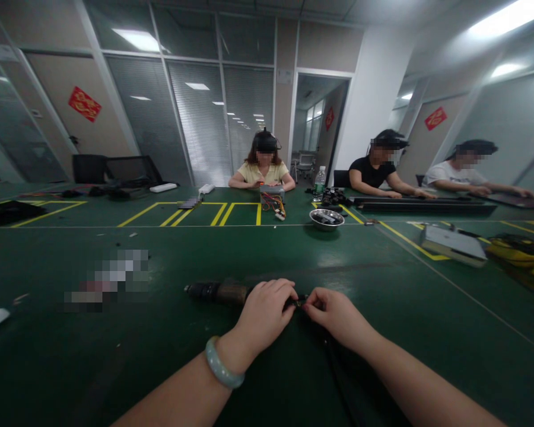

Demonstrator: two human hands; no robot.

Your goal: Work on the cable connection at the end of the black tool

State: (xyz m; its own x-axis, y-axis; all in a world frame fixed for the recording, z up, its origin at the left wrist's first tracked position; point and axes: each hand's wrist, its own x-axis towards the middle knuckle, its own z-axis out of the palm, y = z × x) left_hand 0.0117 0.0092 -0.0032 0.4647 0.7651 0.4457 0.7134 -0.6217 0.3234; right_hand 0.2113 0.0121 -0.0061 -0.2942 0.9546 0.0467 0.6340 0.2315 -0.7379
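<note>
A dark power tool that looks like an electric drill (231, 293) lies on its side on the green table, its narrow chuck end pointing left. My left hand (269, 305) is closed over the tool's rear part, and the fingers hide much of it. Close beside it, my right hand (331, 311) pinches at the tool's right end, thumb and fingertips pressed together. What sits between those fingertips is too small and dark to make out. A black cable (333, 367) runs from under my right hand toward the near edge.
Ahead stand a metal bowl (326, 219) of dark parts, a power supply with coloured wires (272, 198) and a water bottle (320, 182). A silver box (454, 243) and yellow-black items (520, 255) lie right. Several people sit across the table (173, 356).
</note>
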